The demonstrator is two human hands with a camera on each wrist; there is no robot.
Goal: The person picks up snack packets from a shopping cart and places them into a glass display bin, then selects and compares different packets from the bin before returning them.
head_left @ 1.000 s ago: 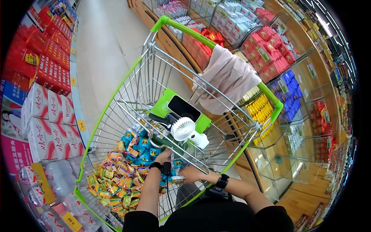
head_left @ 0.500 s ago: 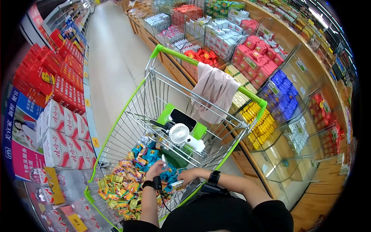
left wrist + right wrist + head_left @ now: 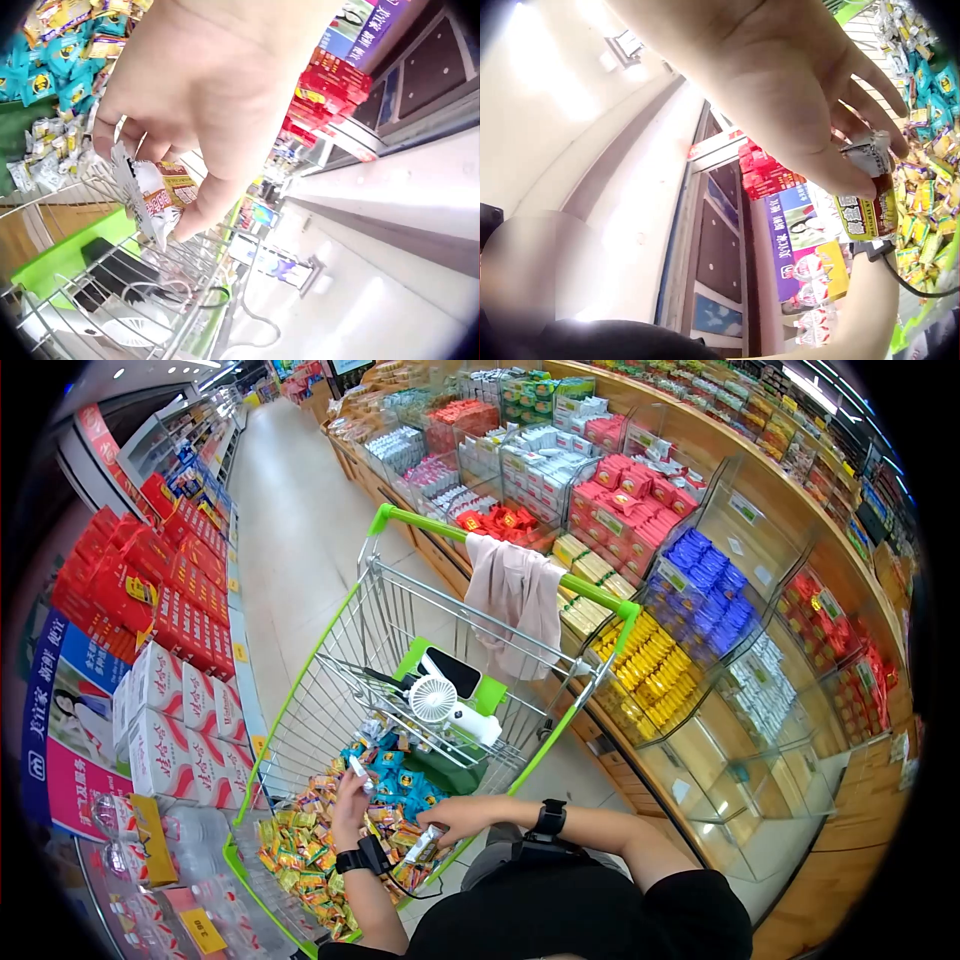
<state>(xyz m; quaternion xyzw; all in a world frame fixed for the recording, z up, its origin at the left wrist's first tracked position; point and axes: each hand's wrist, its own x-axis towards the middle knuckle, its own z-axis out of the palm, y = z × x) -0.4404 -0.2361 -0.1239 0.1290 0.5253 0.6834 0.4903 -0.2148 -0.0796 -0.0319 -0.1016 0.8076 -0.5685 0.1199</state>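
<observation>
My left hand [image 3: 348, 806] is raised over the trolley's heap of small wrapped sweets. It pinches one small wrapped sweet [image 3: 171, 187], silver-white with a brown and orange label, between thumb and fingers. Lower and to the right, my right hand [image 3: 462, 818] grips another wrapped sweet [image 3: 868, 206] with a yellow-green and brown label and a silvery end. Beneath the hands lie yellow and orange sweets [image 3: 305, 850] toward me and teal-wrapped sweets [image 3: 400, 780] farther in. Silver-wrapped sweets [image 3: 56, 150] sit beside the teal ones.
The wire trolley [image 3: 290, 735] has a green handle with a pink cloth [image 3: 515, 600] over it. A white hand fan [image 3: 435, 700] and a phone [image 3: 452, 672] rest at its child seat. Divided sweet bins [image 3: 650, 680] line the right; red boxes [image 3: 195, 600] and white cartons [image 3: 165, 750] line the left.
My left hand has come up and left from deep by the teal sweets, now with a sweet in its fingers. The right hand has shifted slightly left, keeping its sweet. The view has tilted up.
</observation>
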